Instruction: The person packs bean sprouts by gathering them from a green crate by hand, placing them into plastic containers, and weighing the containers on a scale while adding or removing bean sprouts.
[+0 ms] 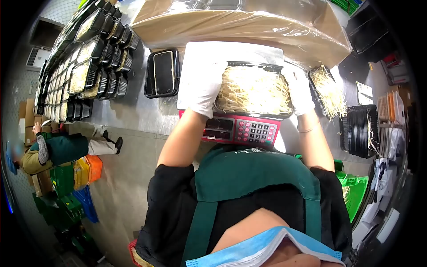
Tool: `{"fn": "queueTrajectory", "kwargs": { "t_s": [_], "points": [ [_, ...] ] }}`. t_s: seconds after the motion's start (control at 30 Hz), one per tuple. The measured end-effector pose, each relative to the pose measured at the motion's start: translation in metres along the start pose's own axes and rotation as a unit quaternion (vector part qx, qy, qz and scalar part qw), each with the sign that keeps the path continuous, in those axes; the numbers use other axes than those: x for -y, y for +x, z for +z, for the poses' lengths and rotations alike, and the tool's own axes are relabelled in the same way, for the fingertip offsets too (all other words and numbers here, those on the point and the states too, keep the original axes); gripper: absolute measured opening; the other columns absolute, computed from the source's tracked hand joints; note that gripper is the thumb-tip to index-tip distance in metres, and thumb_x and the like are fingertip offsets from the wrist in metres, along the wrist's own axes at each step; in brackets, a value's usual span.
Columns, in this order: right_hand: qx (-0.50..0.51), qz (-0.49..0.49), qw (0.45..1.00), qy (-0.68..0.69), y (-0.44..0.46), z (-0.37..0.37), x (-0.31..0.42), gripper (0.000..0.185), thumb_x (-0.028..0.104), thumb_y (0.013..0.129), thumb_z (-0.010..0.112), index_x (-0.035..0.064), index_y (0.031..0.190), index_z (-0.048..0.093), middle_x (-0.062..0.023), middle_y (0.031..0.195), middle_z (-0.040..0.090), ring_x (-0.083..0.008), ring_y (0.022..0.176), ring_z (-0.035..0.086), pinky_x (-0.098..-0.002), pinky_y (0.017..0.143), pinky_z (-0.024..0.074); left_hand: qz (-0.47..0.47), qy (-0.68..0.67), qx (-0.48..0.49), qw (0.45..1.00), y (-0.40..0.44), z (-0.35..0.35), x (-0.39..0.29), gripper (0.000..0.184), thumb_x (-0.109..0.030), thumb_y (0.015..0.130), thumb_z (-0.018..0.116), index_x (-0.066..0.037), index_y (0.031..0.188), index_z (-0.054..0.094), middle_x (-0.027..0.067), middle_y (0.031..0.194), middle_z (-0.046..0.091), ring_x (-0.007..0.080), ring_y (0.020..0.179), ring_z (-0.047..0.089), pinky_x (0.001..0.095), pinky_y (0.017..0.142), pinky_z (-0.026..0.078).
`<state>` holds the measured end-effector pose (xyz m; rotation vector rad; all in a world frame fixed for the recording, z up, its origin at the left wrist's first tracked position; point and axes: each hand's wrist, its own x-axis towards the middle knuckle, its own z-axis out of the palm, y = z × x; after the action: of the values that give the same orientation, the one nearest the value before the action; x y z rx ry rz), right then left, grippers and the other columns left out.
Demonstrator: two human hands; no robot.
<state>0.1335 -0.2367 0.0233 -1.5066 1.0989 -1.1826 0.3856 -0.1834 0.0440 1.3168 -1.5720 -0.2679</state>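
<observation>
A black tray of bean sprouts (255,90) lies over the white plate of a red scale (256,130). My left hand (208,89), in a white glove, grips the tray's left edge. At its right edge my right hand (299,91), also gloved, holds the tray. The fingers of both hands are partly washed out by glare. Left of the scale sits an empty black tray (164,73). A smaller black tray (327,91) with sprouts spilling over its rim stands right of my right hand.
Many filled trays (82,75) are stacked at the left. Nested black trays (360,131) stand at the right. A plastic-wrapped box (240,26) lies behind the scale. A person (62,149) in a green apron is at the far left, and a green crate (356,196) is at lower right.
</observation>
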Motion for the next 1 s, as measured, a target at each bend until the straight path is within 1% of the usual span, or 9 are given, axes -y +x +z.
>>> {"fn": "queueTrajectory", "kwargs": {
  "t_s": [0.17, 0.27, 0.33, 0.43, 0.5, 0.63, 0.8, 0.93, 1.0],
  "points": [
    [0.135, 0.11, 0.983, 0.055, 0.016, -0.014, -0.019, 0.017, 0.015, 0.091, 0.058, -0.0003, 0.097, 0.063, -0.0017, 0.093, 0.06, -0.0086, 0.085, 0.054, -0.0249, 0.077, 0.0471, -0.125, -0.165, -0.011, 0.978, 0.001, 0.003, -0.003, 0.038, -0.001, 0.082, 0.06, 0.001, 0.119, 0.05, 0.0101, 0.11, 0.056, 0.018, 0.102, 0.053, 0.0299, 0.091, 0.044],
    [0.1, -0.023, 0.993, -0.063, 0.021, 0.001, 0.001, 0.026, 0.018, 0.09, 0.058, -0.0001, 0.109, 0.061, -0.007, 0.101, 0.063, -0.0154, 0.091, 0.059, -0.03, 0.082, 0.0483, -0.073, -0.108, 0.012, 0.991, 0.006, 0.002, 0.019, 0.028, 0.001, 0.083, 0.059, 0.0, 0.11, 0.051, 0.0091, 0.106, 0.057, 0.0172, 0.097, 0.054, 0.0295, 0.089, 0.045],
    [0.063, -0.197, 0.862, -0.463, 0.013, 0.017, 0.054, 0.038, 0.023, 0.09, 0.057, 0.003, 0.123, 0.055, -0.0141, 0.114, 0.061, -0.0262, 0.103, 0.059, -0.0364, 0.09, 0.0467, -0.046, -0.066, 0.011, 0.997, 0.007, 0.001, 0.02, 0.029, 0.001, 0.083, 0.059, 0.001, 0.111, 0.051, 0.0096, 0.106, 0.057, 0.0178, 0.098, 0.054, 0.0297, 0.089, 0.045],
    [0.095, -0.353, 0.717, -0.594, -0.003, 0.03, 0.056, 0.045, 0.028, 0.09, 0.054, 0.007, 0.129, 0.051, -0.0176, 0.125, 0.055, -0.0327, 0.113, 0.054, -0.0404, 0.096, 0.0432, -0.003, 0.017, 0.012, 1.0, 0.01, -0.001, 0.015, 0.029, -0.001, 0.083, 0.058, 0.003, 0.11, 0.052, 0.0145, 0.105, 0.057, 0.0253, 0.1, 0.055, 0.034, 0.092, 0.043],
    [0.126, -0.252, 0.794, -0.539, 0.002, 0.031, 0.05, 0.043, 0.029, 0.091, 0.051, 0.0074, 0.129, 0.052, -0.0164, 0.128, 0.054, -0.0301, 0.116, 0.052, -0.0394, 0.099, 0.0411, 0.16, 0.308, 0.003, 0.938, 0.013, -0.008, -0.009, 0.03, -0.001, 0.08, 0.056, 0.004, 0.11, 0.053, 0.0194, 0.105, 0.056, 0.0331, 0.101, 0.054, 0.0389, 0.092, 0.043],
    [0.075, -0.296, 0.782, -0.544, 0.003, 0.037, 0.043, 0.04, 0.029, 0.089, 0.054, 0.0071, 0.123, 0.054, -0.0138, 0.121, 0.055, -0.0296, 0.111, 0.052, -0.0397, 0.094, 0.0431, 0.078, 0.288, 0.098, 0.949, -0.001, 0.01, -0.021, 0.028, -0.005, 0.077, 0.058, 0.002, 0.104, 0.06, 0.0216, 0.099, 0.059, 0.0381, 0.093, 0.055, 0.042, 0.086, 0.045],
    [0.02, -0.323, 0.802, -0.503, 0.001, 0.037, 0.04, 0.038, 0.031, 0.088, 0.055, 0.0073, 0.118, 0.056, -0.013, 0.111, 0.059, -0.0296, 0.101, 0.056, -0.0397, 0.087, 0.0471, 0.127, 0.293, 0.016, 0.948, -0.004, 0.003, -0.023, 0.026, -0.005, 0.078, 0.059, 0.001, 0.104, 0.062, 0.0198, 0.096, 0.06, 0.0356, 0.091, 0.057, 0.0416, 0.084, 0.047],
    [0.138, -0.139, 0.871, -0.451, -0.013, 0.022, 0.076, 0.048, 0.033, 0.09, 0.056, 0.0069, 0.13, 0.052, -0.0185, 0.119, 0.06, -0.0337, 0.108, 0.057, -0.0399, 0.095, 0.0442, 0.076, 0.057, -0.029, 0.995, -0.002, -0.024, -0.028, 0.023, -0.003, 0.086, 0.058, 0.003, 0.108, 0.061, 0.0148, 0.103, 0.064, 0.0239, 0.09, 0.061, 0.0345, 0.083, 0.048],
    [0.204, -0.044, 0.905, -0.372, -0.035, 0.002, 0.083, 0.048, 0.03, 0.091, 0.058, 0.0049, 0.131, 0.05, -0.0188, 0.121, 0.059, -0.0302, 0.109, 0.059, -0.0375, 0.094, 0.045, -0.131, -0.174, -0.072, 0.973, -0.025, -0.042, -0.003, 0.024, -0.012, 0.095, 0.053, 0.005, 0.108, 0.062, 0.0098, 0.104, 0.066, 0.0144, 0.095, 0.061, 0.0279, 0.086, 0.048]
  ]
}}
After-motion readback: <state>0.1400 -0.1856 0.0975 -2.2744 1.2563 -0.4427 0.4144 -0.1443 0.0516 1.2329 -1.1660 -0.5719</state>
